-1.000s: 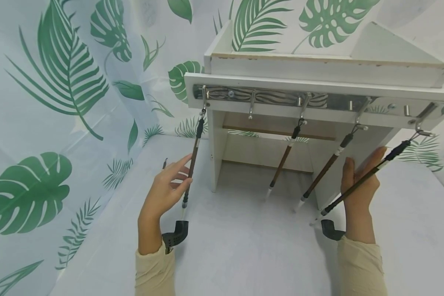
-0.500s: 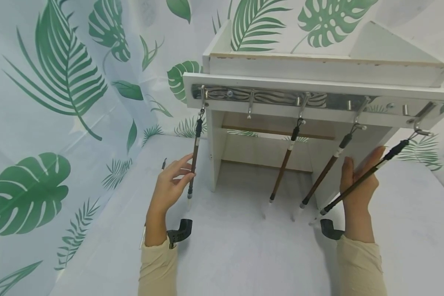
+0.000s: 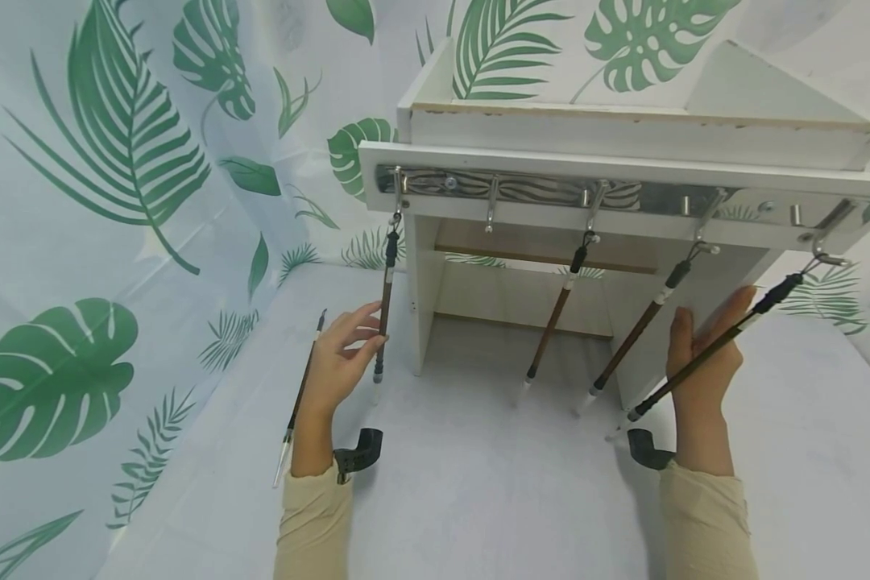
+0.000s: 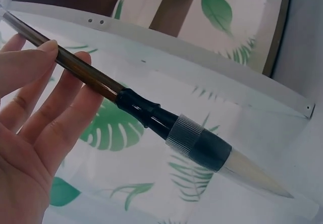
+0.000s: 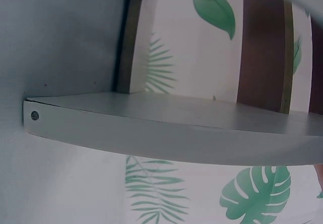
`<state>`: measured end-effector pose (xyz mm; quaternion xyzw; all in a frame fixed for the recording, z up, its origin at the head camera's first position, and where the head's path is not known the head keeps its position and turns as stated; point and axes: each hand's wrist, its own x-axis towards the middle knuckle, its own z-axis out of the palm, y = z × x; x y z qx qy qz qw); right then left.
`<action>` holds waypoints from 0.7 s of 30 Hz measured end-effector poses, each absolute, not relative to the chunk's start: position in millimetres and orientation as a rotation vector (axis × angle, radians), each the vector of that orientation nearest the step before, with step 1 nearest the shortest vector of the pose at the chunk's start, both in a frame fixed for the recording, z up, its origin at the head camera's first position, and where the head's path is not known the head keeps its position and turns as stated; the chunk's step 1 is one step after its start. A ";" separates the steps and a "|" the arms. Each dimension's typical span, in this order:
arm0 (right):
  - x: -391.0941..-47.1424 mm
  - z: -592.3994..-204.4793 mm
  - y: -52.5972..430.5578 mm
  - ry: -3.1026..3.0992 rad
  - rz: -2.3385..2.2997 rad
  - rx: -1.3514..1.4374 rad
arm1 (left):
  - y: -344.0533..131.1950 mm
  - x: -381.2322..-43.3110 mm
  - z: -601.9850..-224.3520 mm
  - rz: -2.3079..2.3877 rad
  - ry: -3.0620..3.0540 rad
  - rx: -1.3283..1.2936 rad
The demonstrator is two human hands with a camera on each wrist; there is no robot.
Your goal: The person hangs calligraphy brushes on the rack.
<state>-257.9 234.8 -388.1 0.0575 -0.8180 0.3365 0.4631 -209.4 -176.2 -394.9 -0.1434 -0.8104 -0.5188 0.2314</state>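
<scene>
Left of centre in the head view, a loose brush (image 3: 304, 379) lies on the pale table (image 3: 478, 491), now seen almost whole because the left hand (image 3: 332, 366) has shifted rightward off it. That hand pinches the handle of the leftmost hanging brush (image 3: 387, 294) between thumb and fingers; its loop sits on the end hook (image 3: 398, 189), and its tip has swung rightward and up the frame over the last second. With the loop already caught, the hand seems to be steadying the brush rather than bearing its weight; the loose one remains off the rail (image 3: 464, 185).

Right of centre, the middle brush (image 3: 557, 316) and the next brush (image 3: 636, 335) hang slanted from their hooks, the middle one swaying slightly. At far right, the end brush (image 3: 718, 343) crosses before the right hand (image 3: 709, 387), which stays put, fingers extended, apparently resting against the white unit's side panel (image 3: 634, 354).
</scene>
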 end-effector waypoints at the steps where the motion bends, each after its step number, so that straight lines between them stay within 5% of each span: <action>1: -257.9 -388.2 234.8 -2.012 0.828 0.141 | -175.4 -209.8 -395.3 -1.440 -2.224 -0.402; 21: -257.0 -388.5 232.8 -1.998 0.830 0.152 | -174.0 -215.4 -403.8 -1.348 -2.465 -0.385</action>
